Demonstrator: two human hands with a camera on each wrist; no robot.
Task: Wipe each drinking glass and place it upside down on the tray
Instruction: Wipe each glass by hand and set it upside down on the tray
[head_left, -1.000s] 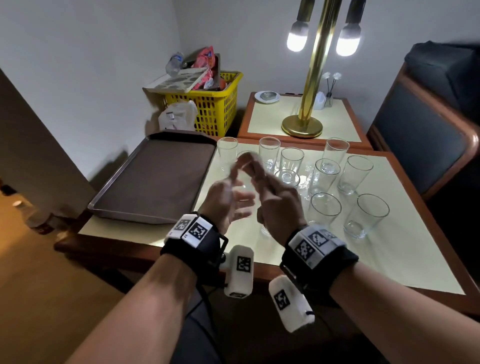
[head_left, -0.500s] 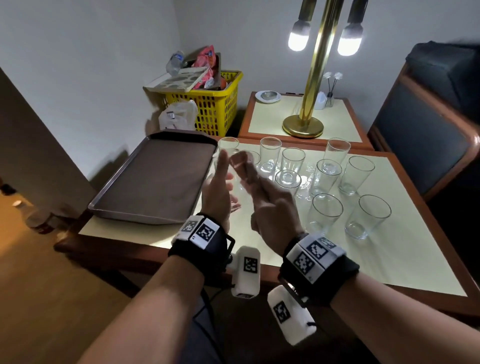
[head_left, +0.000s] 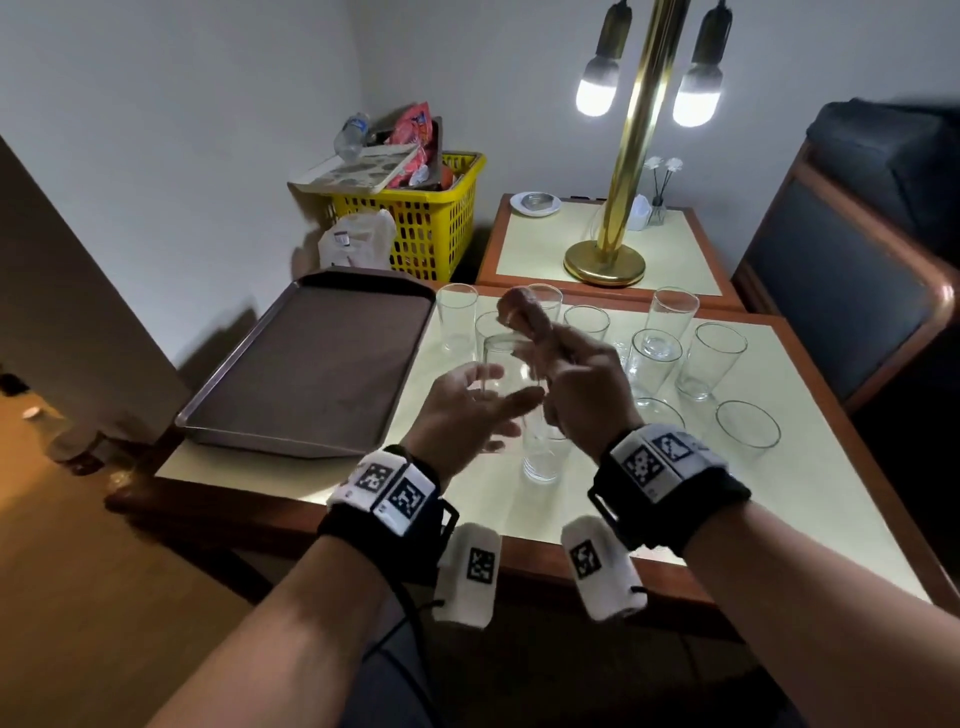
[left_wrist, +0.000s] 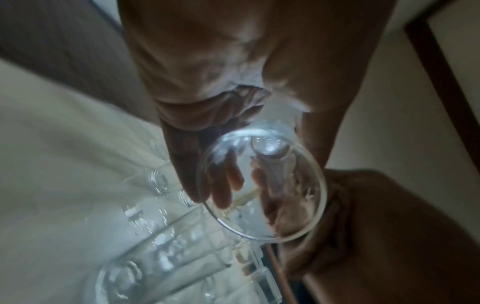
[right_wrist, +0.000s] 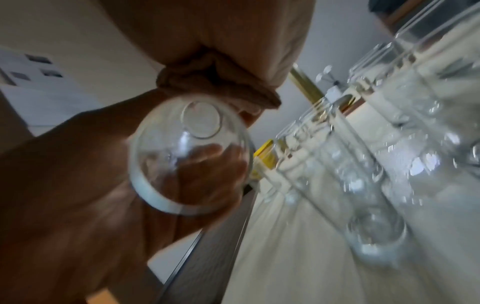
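Note:
My left hand (head_left: 488, 400) holds a clear drinking glass (head_left: 511, 364) above the table, its fingers wrapped round the wall. The same glass (left_wrist: 259, 185) shows end-on in the left wrist view, with fingers visible through it. My right hand (head_left: 545, 345) grips a bunched tan cloth (head_left: 524, 312) and presses it against the glass's upper end. In the right wrist view the cloth (right_wrist: 221, 82) sits against the small round end of the glass (right_wrist: 189, 156). The brown tray (head_left: 311, 364) lies to the left with nothing on it.
Several more glasses (head_left: 670, 317) stand upright on the cream table, one (head_left: 543, 457) just below my hands. A brass lamp (head_left: 605, 265) stands on the side table behind. A yellow basket (head_left: 431, 228) is beyond the tray. A chair (head_left: 857, 270) is on the right.
My left hand has rolled from thumb-up to palm-up round the glass and sunk a little. My right hand with the cloth has stayed at the glass's upper end.

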